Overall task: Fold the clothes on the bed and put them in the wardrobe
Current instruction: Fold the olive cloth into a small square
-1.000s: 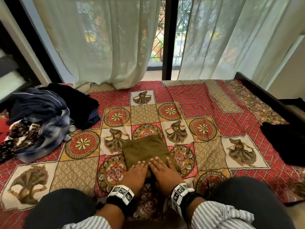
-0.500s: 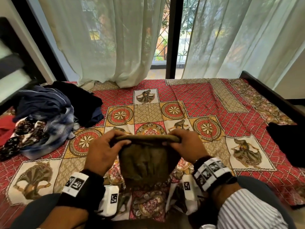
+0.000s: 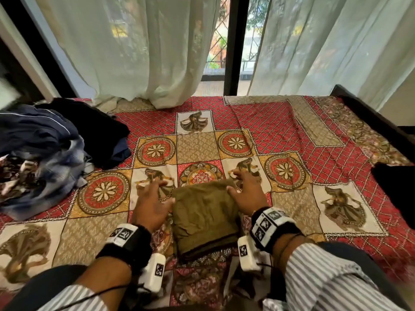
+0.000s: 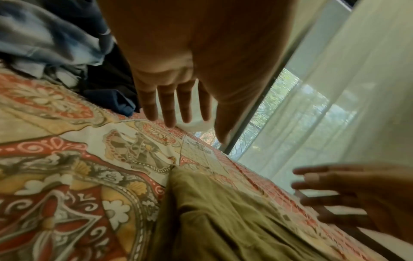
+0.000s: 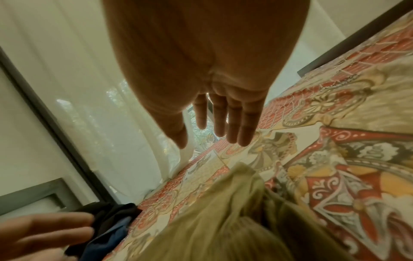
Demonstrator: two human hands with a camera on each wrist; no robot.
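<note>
A folded olive-green garment (image 3: pixel 203 217) lies flat on the patterned bedsheet (image 3: pixel 298 140), just in front of my knees. My left hand (image 3: pixel 155 196) hovers at its left edge with fingers spread and straight, holding nothing. At the garment's right far corner my right hand (image 3: pixel 244 187) does the same, also empty. The left wrist view shows the garment (image 4: pixel 223 220) below my open left hand (image 4: pixel 178 109). In the right wrist view it (image 5: pixel 223 220) lies under my open right hand (image 5: pixel 219 123).
A heap of unfolded clothes (image 3: pixel 45 149), dark blue, black and patterned, sits at the bed's left side. A black garment (image 3: pixel 395 189) lies at the right edge. Sheer curtains (image 3: pixel 134 48) and a window frame stand beyond the bed's far end.
Half a second ago both hands held the garment's far edge lifted and were folding it toward me. Now the garment lies folded and flat, and both hands have let go.
</note>
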